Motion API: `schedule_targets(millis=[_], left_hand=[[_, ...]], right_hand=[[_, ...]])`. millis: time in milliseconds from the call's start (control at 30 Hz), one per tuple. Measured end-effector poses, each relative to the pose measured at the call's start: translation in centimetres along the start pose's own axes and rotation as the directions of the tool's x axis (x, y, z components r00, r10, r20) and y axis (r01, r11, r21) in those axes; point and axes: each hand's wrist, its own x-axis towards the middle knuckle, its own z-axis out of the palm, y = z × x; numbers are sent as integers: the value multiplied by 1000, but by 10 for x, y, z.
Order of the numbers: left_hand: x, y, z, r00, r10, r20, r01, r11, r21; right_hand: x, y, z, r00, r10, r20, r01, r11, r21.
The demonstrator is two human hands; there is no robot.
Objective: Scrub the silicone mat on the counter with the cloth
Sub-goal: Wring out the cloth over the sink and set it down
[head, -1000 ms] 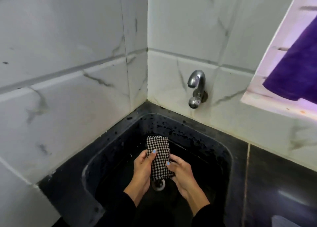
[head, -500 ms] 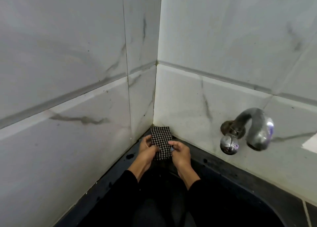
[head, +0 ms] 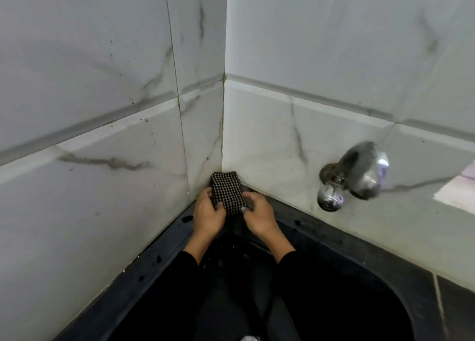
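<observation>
A folded black-and-white checked cloth (head: 227, 192) stands upright in the far corner where the two tiled walls meet, at the back rim of the black sink (head: 159, 258). My left hand (head: 207, 216) pinches its left edge, thumb on the front. My right hand (head: 258, 216) pinches its right edge with curled fingers. Both black sleeves reach over the sink basin. No silicone mat is in view.
A chrome tap (head: 356, 176) juts from the right wall, to the right of my hands. White marbled tiles (head: 102, 109) close off the left and back. A dark counter strip (head: 455, 304) runs at the lower right beside the sink.
Both hands carried the cloth from over the sink drain up and back into the wall corner. The view swung left and closer, so the window and purple fabric left the frame.
</observation>
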Motion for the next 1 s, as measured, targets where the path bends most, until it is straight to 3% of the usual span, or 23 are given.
schedule_targets(millis=[167,400,633,733,867,1000], left_hand=[[-82,32,-10,1000,-5,-29,3,996,-85],[-213,74,-15,995,65,74,-59,994,-89],[-363,93,32,943,94,319,-49,988,-144],[-419,90,69,909,53,413,-21,996,-82],[-483,87,117,886,5,463,-36,998,58],[-521,86,146,886,-24,463,-100,965,241]], right_hand=[[-92,9,-42,999,-12,-47,15,998,68],[-234,46,-111,987,36,-158,-12,989,146],[-373,137,-204,935,135,-328,-108,989,99],[-427,185,-242,910,191,-368,-191,981,39],[-490,246,-290,842,264,-470,-314,949,-30],[-548,286,-335,710,387,-589,-476,879,3]])
